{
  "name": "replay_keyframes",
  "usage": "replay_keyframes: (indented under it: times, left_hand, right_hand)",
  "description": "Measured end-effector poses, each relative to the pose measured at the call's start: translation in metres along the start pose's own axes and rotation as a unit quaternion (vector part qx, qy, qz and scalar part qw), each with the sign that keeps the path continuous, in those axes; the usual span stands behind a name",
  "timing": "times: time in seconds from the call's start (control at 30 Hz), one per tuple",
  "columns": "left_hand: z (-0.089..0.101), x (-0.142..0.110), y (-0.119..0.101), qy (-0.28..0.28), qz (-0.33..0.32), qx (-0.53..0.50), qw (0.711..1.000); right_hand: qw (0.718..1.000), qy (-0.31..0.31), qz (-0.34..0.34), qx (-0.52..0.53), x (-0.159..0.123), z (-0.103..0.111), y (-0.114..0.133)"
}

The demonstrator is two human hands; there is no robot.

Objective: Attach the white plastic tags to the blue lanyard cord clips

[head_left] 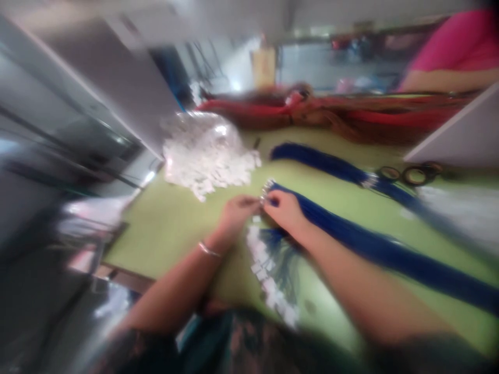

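Note:
The picture is smeared by motion. My left hand (237,212) and my right hand (284,209) meet over a green table (171,223), fingers pinched together at the metal-tipped end of a bundle of blue cords (374,246). The bundle stretches away to the right under my right forearm. Below my hands lies a fan of blue cords with small white tags (273,280). A bangle sits on my left wrist.
A heap of small white tags on clear plastic (206,153) lies at the back left. A second blue cord bundle (331,163), red cords (351,117), scissors (409,174) and a white board (460,135) lie beyond. A person in a pink top (456,52) sits far right.

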State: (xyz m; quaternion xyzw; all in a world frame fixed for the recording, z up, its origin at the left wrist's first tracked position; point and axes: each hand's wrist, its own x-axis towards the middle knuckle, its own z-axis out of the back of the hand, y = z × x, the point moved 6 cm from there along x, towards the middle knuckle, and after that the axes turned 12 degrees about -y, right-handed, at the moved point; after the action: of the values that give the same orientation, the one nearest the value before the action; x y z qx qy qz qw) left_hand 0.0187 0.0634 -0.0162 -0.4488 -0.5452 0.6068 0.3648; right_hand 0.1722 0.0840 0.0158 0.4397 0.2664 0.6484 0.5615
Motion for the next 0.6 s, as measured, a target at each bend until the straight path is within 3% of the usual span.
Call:
replay_keyframes:
  times: [0.3, 0.43, 0.53, 0.6]
  left_hand:
    - [-0.001, 0.003, 0.009, -0.009, 0.014, -0.001, 1.0]
    - [-0.003, 0.001, 0.006, 0.006, -0.01, 0.039, 0.999]
    - [-0.002, -0.006, -0.007, 0.084, -0.055, 0.12, 0.988]
    - [-0.005, -0.016, -0.016, 0.195, -0.08, 0.192, 0.958]
  right_hand:
    - [0.998, 0.046, -0.025, -0.044, 0.002, -0.003, -0.003]
    - [0.998, 0.052, -0.033, -0.026, 0.001, -0.004, -0.003]
    - [0.998, 0.016, -0.054, 0.016, 0.003, 0.002, -0.004]
    - [0.995, -0.007, -0.084, 0.056, 0.005, 0.006, -0.007]
